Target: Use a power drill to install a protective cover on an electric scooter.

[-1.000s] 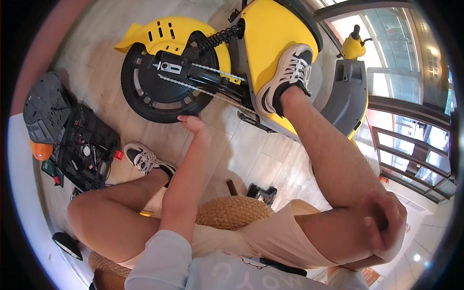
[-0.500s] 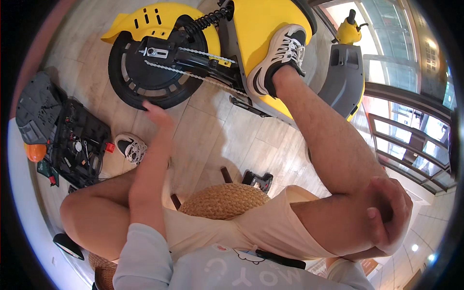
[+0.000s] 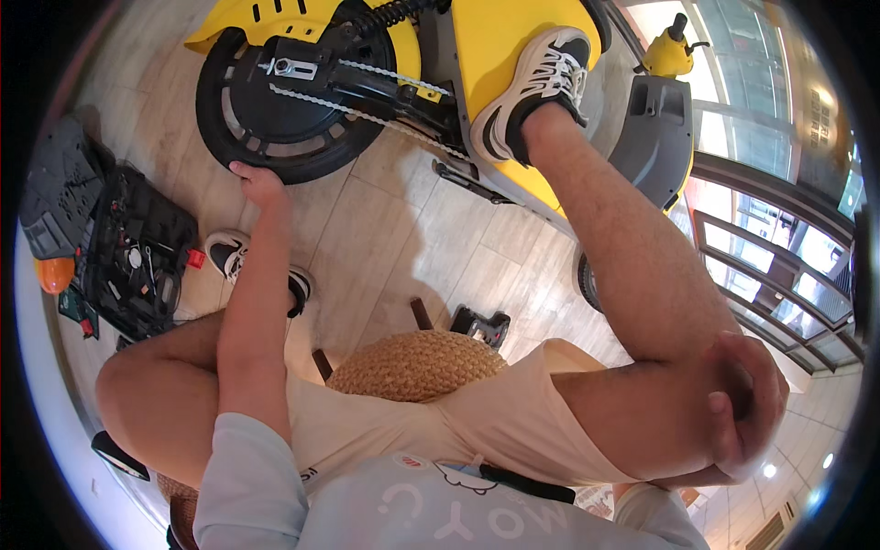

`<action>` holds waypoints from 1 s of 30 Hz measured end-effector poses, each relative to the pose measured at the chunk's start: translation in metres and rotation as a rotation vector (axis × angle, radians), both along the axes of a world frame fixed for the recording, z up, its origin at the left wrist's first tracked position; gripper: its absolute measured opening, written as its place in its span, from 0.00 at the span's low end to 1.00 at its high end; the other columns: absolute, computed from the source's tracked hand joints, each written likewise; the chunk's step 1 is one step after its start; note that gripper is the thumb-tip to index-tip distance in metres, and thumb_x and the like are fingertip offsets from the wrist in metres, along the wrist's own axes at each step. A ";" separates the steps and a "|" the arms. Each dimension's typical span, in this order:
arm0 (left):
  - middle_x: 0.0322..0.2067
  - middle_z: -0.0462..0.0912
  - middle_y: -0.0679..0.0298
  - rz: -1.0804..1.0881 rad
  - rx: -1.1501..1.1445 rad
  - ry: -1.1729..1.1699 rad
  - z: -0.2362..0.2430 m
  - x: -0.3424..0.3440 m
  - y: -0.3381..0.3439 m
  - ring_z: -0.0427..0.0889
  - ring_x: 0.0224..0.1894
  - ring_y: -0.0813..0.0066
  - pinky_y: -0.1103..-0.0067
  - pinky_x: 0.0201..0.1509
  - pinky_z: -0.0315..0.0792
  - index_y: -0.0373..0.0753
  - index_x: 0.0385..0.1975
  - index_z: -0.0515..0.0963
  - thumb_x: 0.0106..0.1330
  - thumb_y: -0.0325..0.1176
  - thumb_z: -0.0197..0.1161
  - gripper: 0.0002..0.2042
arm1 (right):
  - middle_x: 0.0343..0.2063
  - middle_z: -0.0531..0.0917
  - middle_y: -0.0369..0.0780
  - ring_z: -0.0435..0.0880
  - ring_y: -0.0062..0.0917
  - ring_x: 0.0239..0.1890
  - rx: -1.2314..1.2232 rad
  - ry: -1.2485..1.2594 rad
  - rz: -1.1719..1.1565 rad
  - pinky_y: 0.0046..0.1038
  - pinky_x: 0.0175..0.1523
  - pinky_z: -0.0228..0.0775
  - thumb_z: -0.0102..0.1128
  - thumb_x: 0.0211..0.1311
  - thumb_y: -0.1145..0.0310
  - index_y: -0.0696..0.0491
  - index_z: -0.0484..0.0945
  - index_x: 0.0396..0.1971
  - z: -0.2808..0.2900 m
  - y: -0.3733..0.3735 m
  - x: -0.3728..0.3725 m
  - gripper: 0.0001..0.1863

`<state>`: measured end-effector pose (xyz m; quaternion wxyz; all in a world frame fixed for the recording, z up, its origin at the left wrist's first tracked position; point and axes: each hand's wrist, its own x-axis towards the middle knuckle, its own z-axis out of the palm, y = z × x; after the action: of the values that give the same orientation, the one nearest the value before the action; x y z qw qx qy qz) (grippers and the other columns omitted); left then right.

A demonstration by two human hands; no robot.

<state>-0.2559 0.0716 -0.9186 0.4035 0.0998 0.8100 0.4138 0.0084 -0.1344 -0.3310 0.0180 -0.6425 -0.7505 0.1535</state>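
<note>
My left hand [image 3: 258, 186] grips the lower edge of the black tyre [image 3: 325, 165] of a yellow scooter [image 3: 500, 55] lying on its side, with its thumb on the rubber. The wheel has a slotted dark hub, a silver axle fitting [image 3: 289, 69] and a silver chain [image 3: 367, 117] beside a black spring shock [image 3: 390, 14]. My right foot in a white-and-black shoe [image 3: 541, 78] rests on the yellow body panel. My right hand [image 3: 742, 403] is curled round my raised right knee.
An open black toolbox [image 3: 128, 247] with loose tools lies left, beside an orange object [image 3: 53, 275]. A woven stool [image 3: 417, 371] is under me. A dark plastic case [image 3: 477, 325] lies on the floor [image 3: 385, 238]. A glass-framed door [image 3: 761, 266] stands right.
My left hand lifted off the tyre, moved left along it and now grips it again. My view has shifted, moving the scooter up and left. My right hand stays at the knee.
</note>
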 end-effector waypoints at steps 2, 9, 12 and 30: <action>0.49 0.75 0.32 -0.016 0.018 0.049 0.001 0.000 0.000 0.74 0.53 0.38 0.61 0.58 0.66 0.16 0.49 0.72 0.70 0.65 0.37 0.44 | 0.31 0.80 0.54 0.80 0.39 0.29 -0.019 0.004 -0.055 0.32 0.36 0.71 0.58 0.42 0.72 0.68 0.72 0.48 0.002 -0.002 0.000 0.28; 0.50 0.75 0.33 -0.016 0.016 -0.007 0.008 -0.001 0.002 0.75 0.53 0.41 0.63 0.58 0.67 0.16 0.50 0.72 0.72 0.61 0.37 0.41 | 0.30 0.80 0.53 0.80 0.37 0.29 -0.040 0.002 -0.126 0.31 0.36 0.71 0.58 0.42 0.71 0.68 0.73 0.48 0.006 -0.006 -0.002 0.28; 0.48 0.76 0.33 -0.008 0.058 -0.022 0.007 -0.002 0.000 0.76 0.51 0.41 0.64 0.57 0.67 0.16 0.50 0.71 0.72 0.60 0.38 0.40 | 0.30 0.80 0.52 0.80 0.36 0.29 -0.051 0.000 -0.145 0.31 0.36 0.71 0.57 0.43 0.71 0.68 0.73 0.48 0.006 -0.006 -0.003 0.28; 0.49 0.75 0.31 -0.028 -0.023 0.032 -0.001 0.028 -0.018 0.74 0.54 0.37 0.58 0.59 0.66 0.17 0.50 0.71 0.72 0.62 0.34 0.42 | 0.31 0.80 0.51 0.80 0.37 0.30 -0.054 -0.003 -0.189 0.32 0.38 0.71 0.56 0.42 0.70 0.68 0.73 0.48 0.007 -0.014 0.002 0.28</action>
<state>-0.2278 0.0531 -0.9196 0.3974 0.1131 0.8195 0.3971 0.0104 -0.1483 -0.3243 0.0140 -0.7109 -0.6822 0.1705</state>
